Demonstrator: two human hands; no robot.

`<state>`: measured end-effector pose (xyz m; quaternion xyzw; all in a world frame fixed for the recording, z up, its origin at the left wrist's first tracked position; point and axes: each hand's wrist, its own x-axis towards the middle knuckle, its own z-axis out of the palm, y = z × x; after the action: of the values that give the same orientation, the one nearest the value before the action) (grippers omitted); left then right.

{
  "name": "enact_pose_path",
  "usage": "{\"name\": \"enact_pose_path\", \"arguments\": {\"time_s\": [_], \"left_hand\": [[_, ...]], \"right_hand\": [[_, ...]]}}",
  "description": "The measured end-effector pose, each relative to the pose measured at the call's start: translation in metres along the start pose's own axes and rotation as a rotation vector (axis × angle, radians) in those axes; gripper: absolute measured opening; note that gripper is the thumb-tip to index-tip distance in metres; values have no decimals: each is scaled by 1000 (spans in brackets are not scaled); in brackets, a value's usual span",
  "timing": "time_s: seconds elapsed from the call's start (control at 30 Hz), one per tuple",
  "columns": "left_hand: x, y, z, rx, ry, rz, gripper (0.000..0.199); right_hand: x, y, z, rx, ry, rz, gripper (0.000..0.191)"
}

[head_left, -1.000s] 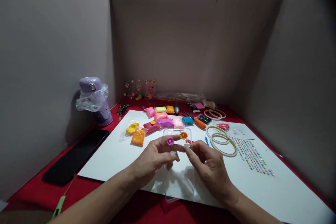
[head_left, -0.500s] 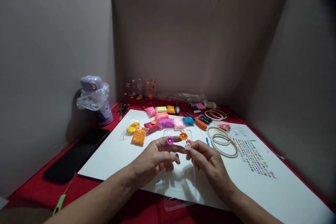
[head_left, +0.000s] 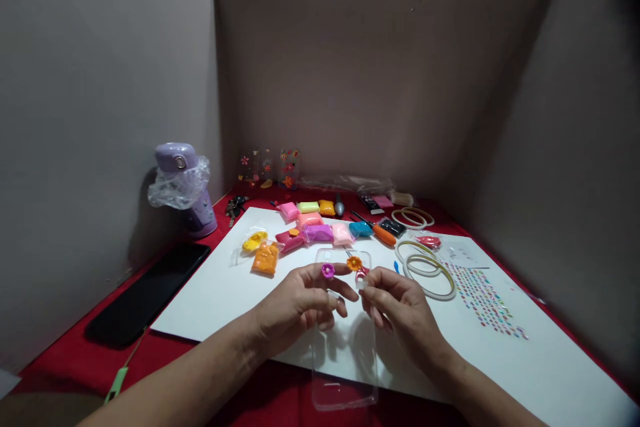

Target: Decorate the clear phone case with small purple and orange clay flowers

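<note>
A clear phone case hangs at the centre, its lower end past the board's near edge. My left hand grips it, index finger stretched across its upper part, thumb and other fingers bent around it. By that index finger is a purple flower; just right of the fingertip is an orange flower. Whether the flowers touch case or finger is unclear. A whitish scrap shows by my left thumb. My right hand pinches a small white piece beside the orange flower.
On the white board are orange clay, several other clay packets, white tape rolls, gem stickers and an orange-handled tool. A black phone and a purple bottle stand left. Grey panels enclose the space.
Both hands, the case and the flowers shift slightly right and down. My right fingers with the white piece draw a little away from my left fingertips.
</note>
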<state>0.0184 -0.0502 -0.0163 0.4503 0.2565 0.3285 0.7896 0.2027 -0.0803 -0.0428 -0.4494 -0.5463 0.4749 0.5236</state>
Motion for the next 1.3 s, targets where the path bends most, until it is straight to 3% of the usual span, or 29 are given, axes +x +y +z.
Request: {"name": "enact_pose_path", "arguments": {"time_s": [0.27,0.5,0.8,1.07,1.3], "left_hand": [[0,1,0,-8,-1,-19,47],[0,3,1,-3,1,-11,45],[-1,3,-1,7,15,-19,46],[-1,3,-2,18,0,-10,46],[0,2,-2,13,-5,-14,45]], "right_hand": [[1,-8,-1,145,-52,91,15],[3,-7,-4,150,-52,62,26],[3,-11,-4,179,-56,103,8],[3,-9,-4,149,-83,71,24],[3,-7,-5,188,-88,78,19]]}}
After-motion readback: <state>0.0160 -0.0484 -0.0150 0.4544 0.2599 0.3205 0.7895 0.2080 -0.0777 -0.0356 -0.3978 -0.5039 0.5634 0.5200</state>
